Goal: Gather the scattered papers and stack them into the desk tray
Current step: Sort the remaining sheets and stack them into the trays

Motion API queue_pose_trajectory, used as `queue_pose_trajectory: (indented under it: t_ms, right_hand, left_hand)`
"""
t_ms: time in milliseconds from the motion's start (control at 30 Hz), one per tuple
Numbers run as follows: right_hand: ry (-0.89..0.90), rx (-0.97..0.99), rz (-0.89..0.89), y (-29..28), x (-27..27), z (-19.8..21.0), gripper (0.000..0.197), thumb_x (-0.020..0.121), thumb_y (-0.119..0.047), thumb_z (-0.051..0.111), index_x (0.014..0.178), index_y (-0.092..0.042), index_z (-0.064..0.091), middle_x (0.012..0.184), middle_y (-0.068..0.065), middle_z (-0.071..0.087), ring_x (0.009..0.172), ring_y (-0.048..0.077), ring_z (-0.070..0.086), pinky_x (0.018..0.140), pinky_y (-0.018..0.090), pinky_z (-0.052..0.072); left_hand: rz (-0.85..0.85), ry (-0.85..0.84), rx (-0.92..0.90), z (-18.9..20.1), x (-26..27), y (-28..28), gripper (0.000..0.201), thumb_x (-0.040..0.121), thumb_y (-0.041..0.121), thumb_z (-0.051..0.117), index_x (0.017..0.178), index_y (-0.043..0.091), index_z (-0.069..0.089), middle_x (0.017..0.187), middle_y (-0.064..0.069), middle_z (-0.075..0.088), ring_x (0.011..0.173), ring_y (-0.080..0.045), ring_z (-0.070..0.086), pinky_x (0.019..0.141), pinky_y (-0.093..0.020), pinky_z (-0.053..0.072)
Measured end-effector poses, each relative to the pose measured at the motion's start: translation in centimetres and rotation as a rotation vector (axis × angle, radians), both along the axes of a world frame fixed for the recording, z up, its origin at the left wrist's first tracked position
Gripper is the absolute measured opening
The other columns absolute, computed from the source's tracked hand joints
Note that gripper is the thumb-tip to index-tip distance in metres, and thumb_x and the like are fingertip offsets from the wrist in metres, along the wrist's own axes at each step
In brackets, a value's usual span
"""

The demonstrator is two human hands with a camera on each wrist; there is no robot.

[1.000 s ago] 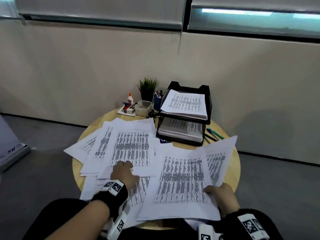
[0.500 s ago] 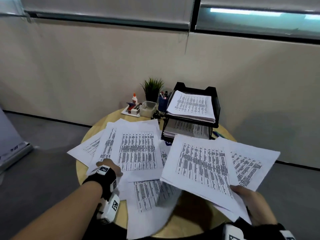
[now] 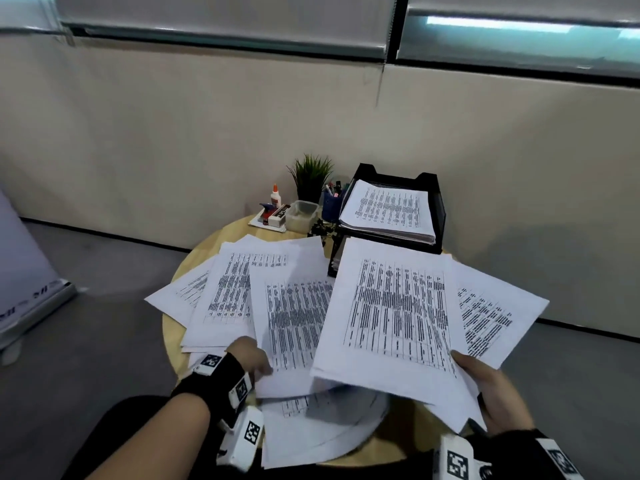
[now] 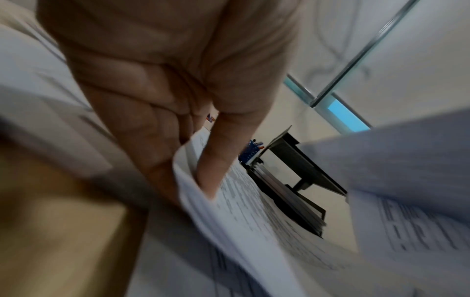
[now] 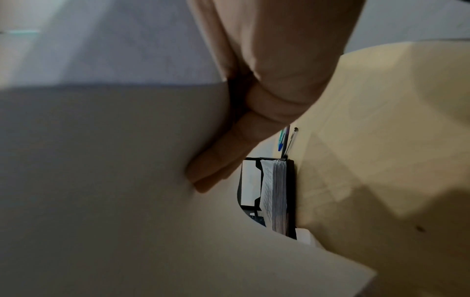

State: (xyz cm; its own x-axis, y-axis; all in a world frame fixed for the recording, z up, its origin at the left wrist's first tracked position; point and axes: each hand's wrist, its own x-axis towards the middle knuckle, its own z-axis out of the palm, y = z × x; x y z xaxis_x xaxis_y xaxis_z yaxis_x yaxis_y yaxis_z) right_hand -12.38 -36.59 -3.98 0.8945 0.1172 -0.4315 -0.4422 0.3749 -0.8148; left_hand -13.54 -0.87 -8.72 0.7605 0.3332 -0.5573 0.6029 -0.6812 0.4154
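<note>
desk tray (image 3: 437, 206): 1, two tiers, both holding stacks, at round table (image 3: 180, 271) far edge | right hand (image 3: 491, 393) gripping fanned sheaf (image 3: 398, 313), lifted just in front of tray | left hand (image 3: 247, 355) pinching sheet (image 3: 294, 313) left of tray | loose sheets overhanging table's left edge, count unclear | pens (image 5: 286, 140): 3, right of tray

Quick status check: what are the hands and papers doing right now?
Right hand grips lifted sheaf. Left hand pinches sheet on table. Desk tray part-filled; path looks open.
</note>
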Motion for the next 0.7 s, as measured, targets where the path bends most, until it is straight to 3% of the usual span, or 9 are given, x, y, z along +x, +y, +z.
queue_pose_trajectory:
  t_ms: [67,167,267,400,467,500,567,633,700]
  right_hand:
    - [0.046,0.043,0.039,0.0,-0.3,0.2,0.042,0.088,-0.022,0.054,0.122,0.0,0.059,0.121,0.024,0.063,0.097,0.042,0.066,0.083,0.054,0.053]
    - [0.061,0.099,0.067,0.1,-0.3,0.5,0.041,0.092,-0.023,0.047,0.123,0.002,0.058,0.121,0.026,0.062,0.078,0.036,0.07,0.06,0.042,0.058]
    - [0.064,0.121,0.062,0.2,-0.7,0.6,0.042,0.091,-0.026,0.048,0.119,0.001,0.062,0.11,0.022,0.068,0.074,0.033,0.071,0.06,0.039,0.059]
    - [0.039,0.127,0.044,0.4,-1.0,1.2,0.033,0.093,-0.021,0.047,0.111,0.001,0.063,0.084,0.018,0.073,0.056,0.029,0.069,0.046,0.034,0.055]
    - [0.056,0.049,0.073,0.9,-1.1,1.2,0.033,0.09,-0.015,0.048,0.105,0.008,0.065,0.075,0.02,0.071,0.049,0.029,0.067,0.04,0.032,0.053]
    - [0.076,-0.023,0.102,1.1,-1.0,0.9,0.033,0.086,-0.012,0.05,0.103,0.013,0.065,0.077,0.023,0.071,0.051,0.03,0.067,0.042,0.033,0.054]
    - [0.127,-0.204,0.101,1.6,-0.8,-0.6,0.03,0.086,-0.005,0.053,0.104,0.018,0.06,0.09,0.03,0.068,0.061,0.035,0.067,0.055,0.037,0.055]
    - [0.153,-0.4,0.07,1.8,-0.2,-2.6,0.029,0.085,0.002,0.057,0.103,0.024,0.056,0.1,0.039,0.063,0.077,0.044,0.065,0.071,0.045,0.051]
    - [0.164,-0.527,0.083,2.2,0.3,-3.6,0.017,0.08,0.009,0.061,0.088,0.024,0.06,0.098,0.042,0.062,0.087,0.052,0.062,0.078,0.05,0.049]
  left_hand:
    - [-0.04,0.042,-0.004,-0.6,-0.5,-0.2,0.032,0.07,0.019,0.078,0.061,0.01,0.049,0.057,-0.001,0.054,0.05,-0.01,0.051,0.051,-0.021,0.04]
    - [-0.152,0.13,-0.035,-0.2,-1.6,-1.0,0.033,0.071,0.019,0.079,0.053,0.011,0.052,0.038,0.005,0.054,0.036,-0.005,0.049,0.045,-0.019,0.038]
    - [-0.19,0.131,-0.018,-0.1,-2.3,-1.4,0.033,0.072,0.023,0.077,0.056,0.015,0.049,0.053,0.002,0.053,0.051,-0.012,0.05,0.05,-0.02,0.036]
    - [-0.034,-0.064,0.052,-0.2,-2.8,-1.8,0.048,0.068,0.037,0.066,0.034,0.014,0.041,0.039,0.003,0.041,0.043,-0.013,0.044,0.047,-0.02,0.033]
    - [0.029,-0.143,0.068,0.1,-2.8,-2.0,0.034,0.073,0.036,0.07,0.051,0.015,0.055,0.053,0.0,0.054,0.056,-0.016,0.052,0.049,-0.02,0.036]
    - [0.024,-0.153,0.069,0.3,-2.8,-2.2,0.026,0.074,0.035,0.072,0.067,0.012,0.063,0.069,-0.004,0.063,0.069,-0.018,0.057,0.057,-0.022,0.041]
    - [0.008,-0.157,0.071,0.3,-2.8,-2.5,0.032,0.072,0.034,0.076,0.09,0.01,0.065,0.095,-0.006,0.067,0.09,-0.02,0.062,0.073,-0.025,0.047]
    - [-0.034,-0.134,0.088,0.2,-2.8,-3.0,0.035,0.068,0.033,0.078,0.093,0.014,0.064,0.102,-0.007,0.067,0.097,-0.022,0.063,0.077,-0.025,0.047]
    - [-0.071,-0.082,0.118,0.1,-2.7,-3.4,0.033,0.068,0.032,0.076,0.092,0.011,0.065,0.099,-0.01,0.068,0.098,-0.025,0.065,0.073,-0.026,0.048]
